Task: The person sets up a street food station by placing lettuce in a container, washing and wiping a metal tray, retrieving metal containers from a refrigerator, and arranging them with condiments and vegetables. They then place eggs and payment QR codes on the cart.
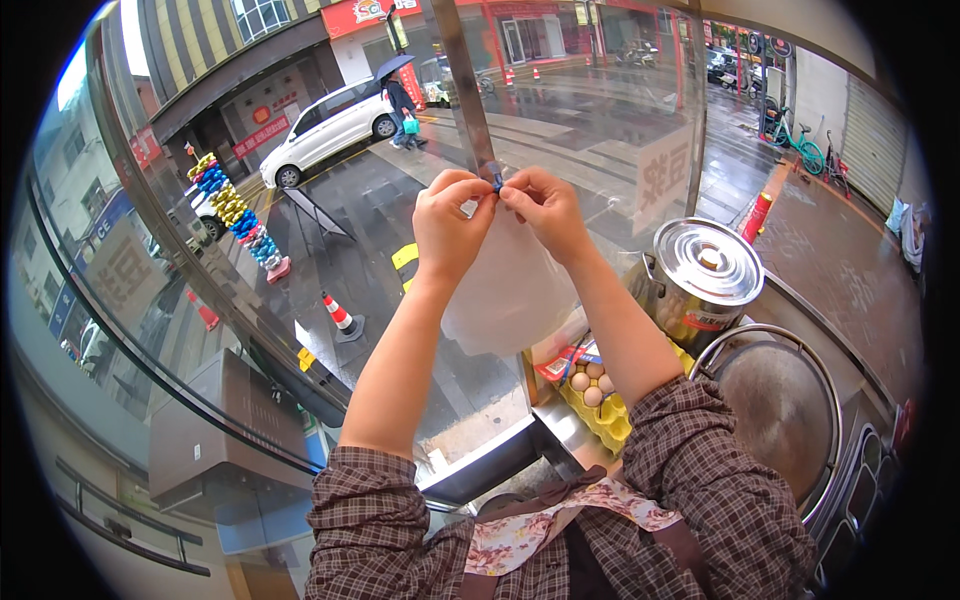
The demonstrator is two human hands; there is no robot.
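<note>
Both of my hands are raised in front of a metal window post, their fingertips almost touching. My left hand (455,217) pinches a small dark blue piece, perhaps a clip or tie, between thumb and forefinger. From the other side, my right hand (546,211) pinches the same small blue piece (496,182). Below and behind the hands is a whitish translucent sheet or bag (506,292); whether it hangs from the fingers or is on the glass, I cannot tell.
To the right stand a lidded steel pot (709,262) and a round griddle (780,412) with a metal ring. Eggs (592,396) sit in a yellow egg tray (611,427) by my right forearm. Window glass and metal frames (465,75) border the street, where a person with an umbrella (401,97) walks.
</note>
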